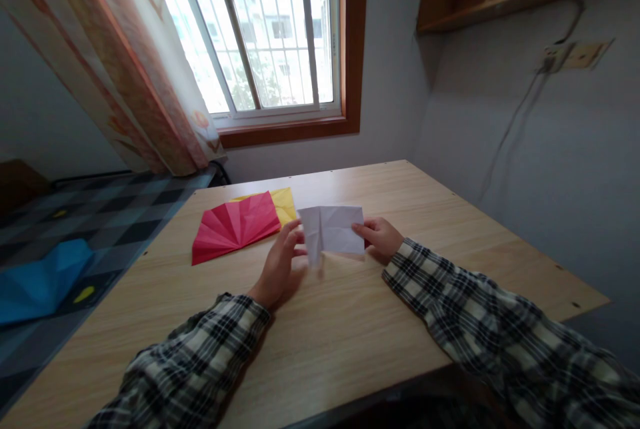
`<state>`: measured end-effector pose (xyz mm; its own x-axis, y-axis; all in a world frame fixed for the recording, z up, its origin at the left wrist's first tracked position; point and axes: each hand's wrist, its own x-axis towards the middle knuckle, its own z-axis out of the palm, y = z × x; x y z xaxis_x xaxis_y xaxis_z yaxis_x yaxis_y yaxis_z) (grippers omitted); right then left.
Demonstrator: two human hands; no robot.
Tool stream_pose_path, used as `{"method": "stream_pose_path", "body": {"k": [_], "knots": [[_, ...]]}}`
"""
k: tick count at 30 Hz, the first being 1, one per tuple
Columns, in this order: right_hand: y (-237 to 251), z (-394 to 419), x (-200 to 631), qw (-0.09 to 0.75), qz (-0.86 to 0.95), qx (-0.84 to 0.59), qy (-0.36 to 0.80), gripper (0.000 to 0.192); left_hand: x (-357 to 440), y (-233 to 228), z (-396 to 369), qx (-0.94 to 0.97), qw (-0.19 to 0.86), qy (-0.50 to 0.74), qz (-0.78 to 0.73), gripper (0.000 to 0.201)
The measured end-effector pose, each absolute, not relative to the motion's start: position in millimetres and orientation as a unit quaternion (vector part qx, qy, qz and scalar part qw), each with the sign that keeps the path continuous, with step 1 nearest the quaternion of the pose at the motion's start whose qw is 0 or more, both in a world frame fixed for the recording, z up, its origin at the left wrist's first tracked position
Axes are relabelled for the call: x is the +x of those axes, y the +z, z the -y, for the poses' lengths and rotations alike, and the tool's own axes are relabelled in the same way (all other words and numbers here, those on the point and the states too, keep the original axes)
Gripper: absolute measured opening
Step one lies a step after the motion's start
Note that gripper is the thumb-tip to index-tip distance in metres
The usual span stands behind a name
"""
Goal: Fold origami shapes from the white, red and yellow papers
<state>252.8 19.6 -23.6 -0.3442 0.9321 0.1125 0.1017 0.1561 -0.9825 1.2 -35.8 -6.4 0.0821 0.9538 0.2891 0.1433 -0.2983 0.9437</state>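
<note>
A white sheet of paper (342,230) with fold creases is held up just above the wooden table (350,336). Its left part is bent into a narrow flap that hangs lower than the rest. My right hand (383,237) pinches the paper's right edge, thumb on the near face. At the left edge, my left hand (280,261) has its thumb and curled fingers against the flap; part of that grip is hidden. Left of the paper lies a creased red paper (235,226), fanned with folds, partly covering a yellow paper (286,202).
On the left, a checked bed cover (130,216) bears a folded blue paper (47,279). Behind the table are a barred window (280,36) and a patterned curtain (150,82). A cable hangs from a wall socket (585,54) on the right, below a wooden shelf (500,12).
</note>
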Motion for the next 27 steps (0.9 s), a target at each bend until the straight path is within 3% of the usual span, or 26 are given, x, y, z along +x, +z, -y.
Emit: {"method": "stream_pose_path", "body": {"k": [9, 14, 20, 27], "knots": [[-25, -20, 251, 0.408, 0.624, -0.383, 0.545, 0.056, 3, -9, 37, 0.723, 0.261, 0.441, -0.463, 0.039], [-25, -16, 249, 0.384, 0.608, -0.365, 0.591, 0.061, 1, -18, 28, 0.675, 0.32, 0.453, -0.487, 0.051], [-31, -15, 247, 0.348, 0.61, -0.32, 0.636, 0.063, 2, -11, 27, 0.702, 0.385, 0.394, -0.451, 0.04], [-41, -16, 242, 0.379, 0.616, -0.307, 0.618, 0.059, 3, -9, 33, 0.679, 0.452, 0.384, -0.433, 0.043]]}}
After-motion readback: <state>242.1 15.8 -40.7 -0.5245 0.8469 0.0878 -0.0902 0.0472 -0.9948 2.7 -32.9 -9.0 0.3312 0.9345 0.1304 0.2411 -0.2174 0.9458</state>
